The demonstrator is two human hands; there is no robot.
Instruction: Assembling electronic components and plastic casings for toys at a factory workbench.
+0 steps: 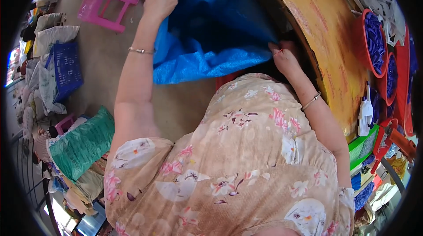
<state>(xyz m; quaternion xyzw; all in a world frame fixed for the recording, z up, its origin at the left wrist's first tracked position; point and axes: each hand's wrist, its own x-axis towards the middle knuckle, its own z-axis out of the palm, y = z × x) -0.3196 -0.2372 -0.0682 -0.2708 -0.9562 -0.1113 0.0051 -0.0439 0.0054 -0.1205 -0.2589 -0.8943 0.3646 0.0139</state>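
A large blue woven plastic sack (207, 62) hangs in front of me, its mouth spread wide toward me and its inside in dark shadow. My left hand (159, 2) grips the sack's rim at the upper left, fingers closed round the edge. On the other side, my right hand (285, 57) pinches the rim at the right, close to the table's edge. What lies inside the sack, if anything, cannot be made out.
A yellow-brown wooden table (330, 51) curves along the right, with red bowls of purple pieces (375, 44) beyond. On the left are a pink plastic stool (105, 9), a blue basket (66, 71) and a stuffed green sack (81, 143) on the floor.
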